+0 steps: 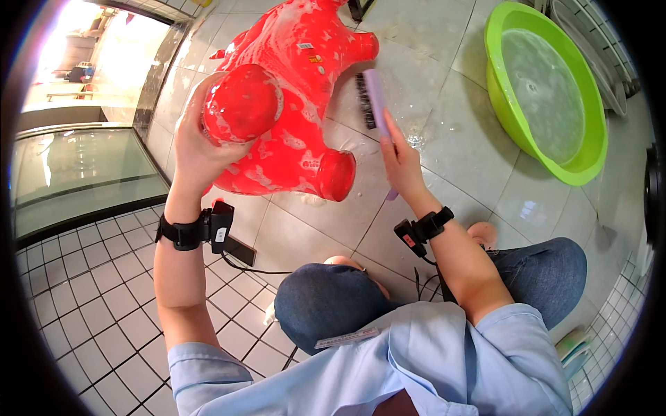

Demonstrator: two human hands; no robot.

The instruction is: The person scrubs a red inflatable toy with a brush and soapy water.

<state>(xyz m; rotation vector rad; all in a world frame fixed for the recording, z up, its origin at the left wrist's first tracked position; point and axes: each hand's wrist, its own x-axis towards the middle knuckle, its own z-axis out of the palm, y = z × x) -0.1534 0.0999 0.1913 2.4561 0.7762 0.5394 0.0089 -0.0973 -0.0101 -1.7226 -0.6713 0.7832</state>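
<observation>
A red inflatable animal toy (295, 104) lies on the wet tiled floor, its stubby legs pointing right, streaked with white suds. My left hand (198, 139) is wrapped round a rounded, bulging end (243, 104) of the toy, thumb along its lower side. In my right hand (402, 156) is a light purple scrub brush (375, 100), gripped by its handle. Its black bristles face left toward the toy, and a gap shows between them and the red surface.
A bright green basin (494, 76) of cloudy, sudsy water stands at the upper right, beside a grey tub or tray (617, 97) along the wall. To the left, a glass panel (83, 180) and dark frame border a raised edge. Cables hang from both wrist straps near my knees.
</observation>
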